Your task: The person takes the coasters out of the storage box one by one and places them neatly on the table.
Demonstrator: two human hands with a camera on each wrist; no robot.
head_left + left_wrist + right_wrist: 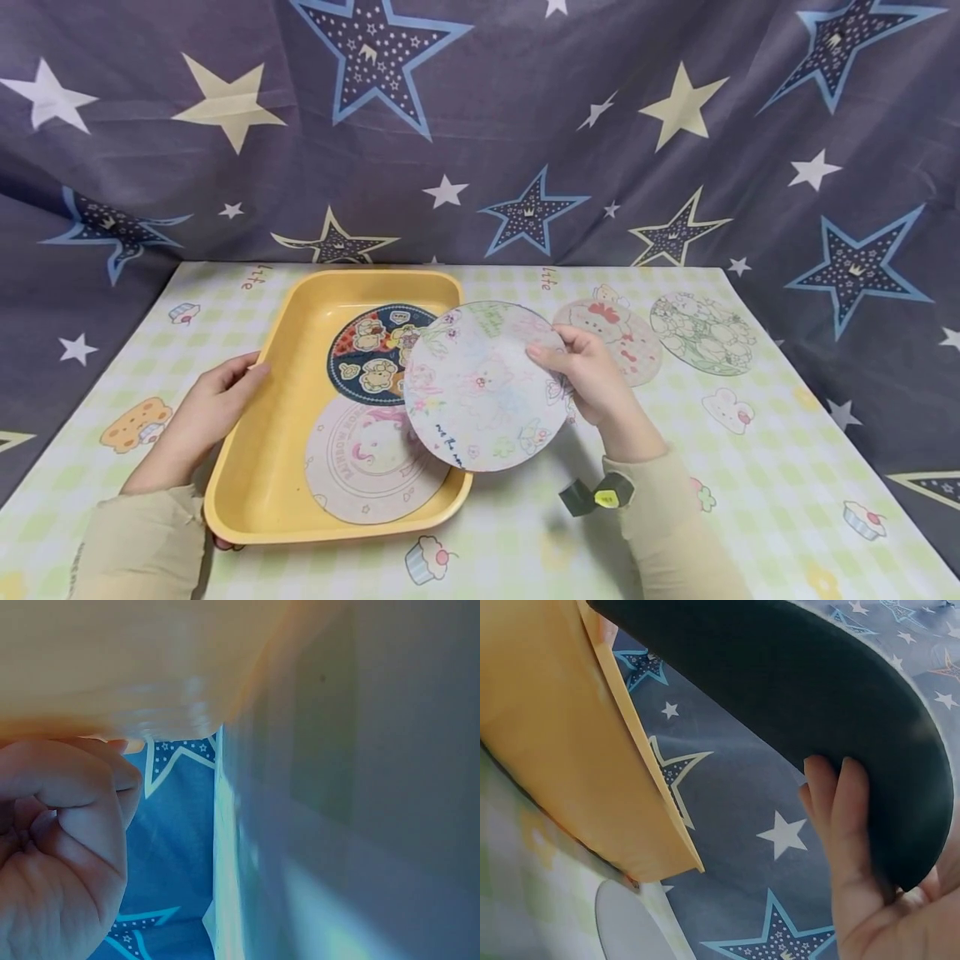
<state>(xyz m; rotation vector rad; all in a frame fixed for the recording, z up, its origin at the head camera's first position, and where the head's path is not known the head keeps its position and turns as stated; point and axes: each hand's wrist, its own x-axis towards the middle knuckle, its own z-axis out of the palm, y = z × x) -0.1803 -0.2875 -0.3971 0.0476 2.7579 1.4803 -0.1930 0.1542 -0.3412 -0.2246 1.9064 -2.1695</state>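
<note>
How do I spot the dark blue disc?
Find the yellow tray on the checked tablecloth. In its far half lies the dark blue disc, partly hidden by the pale disc in the right hand. Its printed face is dark; the others' are pale.

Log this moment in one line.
left hand: grips tray | right hand: holds white mat by tray's right edge | in tray: blue mat, pink mat

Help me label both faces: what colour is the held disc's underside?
The disc's underside is very dark, almost black; it shows best in the right wrist view.
</note>
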